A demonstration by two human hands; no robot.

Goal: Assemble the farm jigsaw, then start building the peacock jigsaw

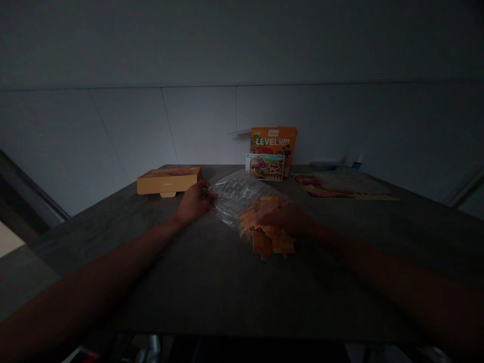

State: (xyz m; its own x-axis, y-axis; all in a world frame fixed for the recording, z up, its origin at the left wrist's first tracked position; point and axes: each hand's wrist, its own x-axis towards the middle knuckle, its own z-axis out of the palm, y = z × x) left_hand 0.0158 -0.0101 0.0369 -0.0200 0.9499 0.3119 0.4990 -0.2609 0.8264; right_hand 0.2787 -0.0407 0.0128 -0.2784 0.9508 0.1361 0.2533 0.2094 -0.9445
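Note:
My left hand [196,200] pinches the left edge of a clear plastic bag [242,194] just above the dark table. At the bag's right end, orange jigsaw puzzle pieces [262,243] lie in a small heap, some under the film and some at its near edge. Over these pieces is my right hand [285,218], blurred by motion. Its fingers are partly hidden among the pieces and the film, so whether they grip anything is unclear.
An orange box [168,182] lies beyond my left hand. Against the wall [204,121] stand an orange "LEVEL UP!" box [274,135] and a farm picture card [266,167]. A flat puzzle board [340,185] and a small bottle [357,162] are at the back right.

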